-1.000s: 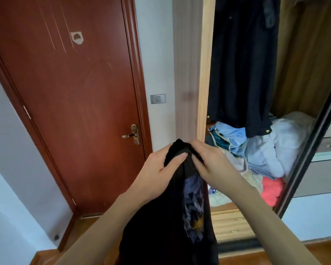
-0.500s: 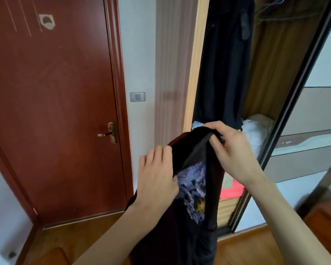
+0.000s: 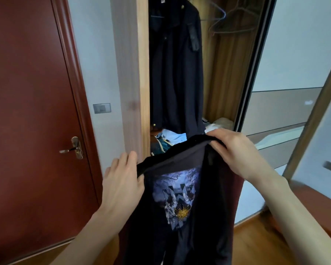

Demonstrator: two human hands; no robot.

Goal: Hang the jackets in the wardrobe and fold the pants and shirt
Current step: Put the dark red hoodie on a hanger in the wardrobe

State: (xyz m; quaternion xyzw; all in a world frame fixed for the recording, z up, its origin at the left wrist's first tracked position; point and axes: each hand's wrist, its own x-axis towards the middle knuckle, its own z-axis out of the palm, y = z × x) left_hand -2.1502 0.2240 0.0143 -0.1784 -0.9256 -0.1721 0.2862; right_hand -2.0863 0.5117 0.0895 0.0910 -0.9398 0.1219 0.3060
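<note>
Shirt edge between both hands' grip.

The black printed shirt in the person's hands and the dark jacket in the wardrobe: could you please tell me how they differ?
The black printed shirt is held up in front of the wardrobe, gripped at its top edge by the left hand and right hand; the dark jacket hangs inside the wardrobe. The shirt bears a bluish picture print; the jacket shows none. The shirt is bunched and creased; the jacket falls straight. Both are dark garments.
</note>
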